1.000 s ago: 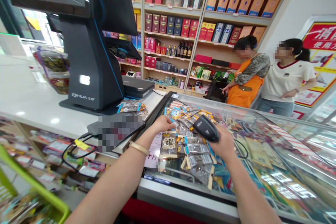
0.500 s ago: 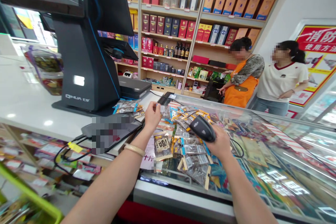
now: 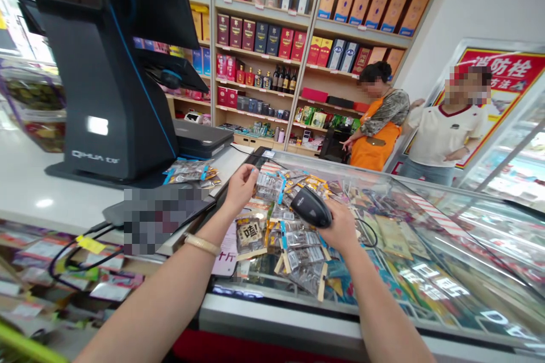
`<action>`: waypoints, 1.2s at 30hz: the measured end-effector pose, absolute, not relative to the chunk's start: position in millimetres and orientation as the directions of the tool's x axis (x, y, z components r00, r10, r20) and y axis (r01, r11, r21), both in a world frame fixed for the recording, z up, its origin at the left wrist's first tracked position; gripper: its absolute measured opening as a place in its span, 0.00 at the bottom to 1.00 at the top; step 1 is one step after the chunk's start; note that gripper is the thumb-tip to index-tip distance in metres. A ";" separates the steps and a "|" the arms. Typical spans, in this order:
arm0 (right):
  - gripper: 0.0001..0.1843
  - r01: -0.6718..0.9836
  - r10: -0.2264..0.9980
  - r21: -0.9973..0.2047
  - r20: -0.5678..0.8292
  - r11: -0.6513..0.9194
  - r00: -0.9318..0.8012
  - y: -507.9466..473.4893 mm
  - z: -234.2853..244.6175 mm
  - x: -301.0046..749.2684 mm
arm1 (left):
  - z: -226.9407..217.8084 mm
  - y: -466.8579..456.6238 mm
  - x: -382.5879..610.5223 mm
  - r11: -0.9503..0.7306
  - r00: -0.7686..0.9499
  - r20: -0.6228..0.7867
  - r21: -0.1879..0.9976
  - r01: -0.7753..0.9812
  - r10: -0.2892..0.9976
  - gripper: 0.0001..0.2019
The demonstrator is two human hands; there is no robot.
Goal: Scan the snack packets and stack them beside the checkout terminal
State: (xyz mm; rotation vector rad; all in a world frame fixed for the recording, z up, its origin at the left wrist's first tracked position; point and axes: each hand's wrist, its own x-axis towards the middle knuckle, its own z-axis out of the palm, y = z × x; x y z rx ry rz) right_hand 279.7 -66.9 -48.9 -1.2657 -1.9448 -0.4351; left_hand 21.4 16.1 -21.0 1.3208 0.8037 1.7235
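Many small packets [image 3: 301,252] lie heaped on the glass-topped case [image 3: 281,320], around the center of the frame. I have the left hand [image 3: 242,186] just left of center, thumb and fingers pinching the left end of a blue-edged packet [image 3: 271,184] — I cannot tell whether it is lifted clear of the heap. To its right, I have the right hand [image 3: 342,224] wrapped around a black scanner [image 3: 310,207], over the heap. Farther left, a smaller batch of packets [image 3: 191,171] sits on the white counter [image 3: 25,187] beside the dark terminal [image 3: 102,102]. Toward the upper right I see 2 people — 1 in an orange apron [image 3: 373,144], 1 in a white shirt [image 3: 445,130].
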 end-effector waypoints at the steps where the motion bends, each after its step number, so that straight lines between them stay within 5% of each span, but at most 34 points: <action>1: 0.16 0.885 0.629 -0.118 0.745 0.450 -0.221 -67.1 -48.4 279.5 | -21.8 16.1 21.7 -0.487 -0.121 0.472 0.848 -0.208 0.873 0.06; 12: 0.15 0.888 0.641 -0.134 0.739 0.439 -0.206 -67.8 -47.5 278.4 | -21.4 16.4 23.8 -0.354 -0.137 0.328 0.890 -0.289 0.935 0.06; 18: 0.12 0.883 0.622 -0.112 0.750 0.455 -0.225 -67.4 -50.2 282.6 | -18.4 27.7 17.9 -0.135 -0.305 -0.069 0.788 -0.601 0.950 0.09; 26: 0.16 0.885 0.593 -0.109 0.779 0.453 -0.207 -65.5 -55.4 285.9 | -5.2 44.3 -22.8 -0.459 -0.603 -0.199 0.482 -0.746 0.772 0.06; 36: 0.17 0.882 0.566 -0.078 0.792 0.464 -0.228 -65.4 -53.7 285.8 | -11.1 46.3 -32.3 -0.274 -0.461 -0.206 0.576 -0.770 0.863 0.06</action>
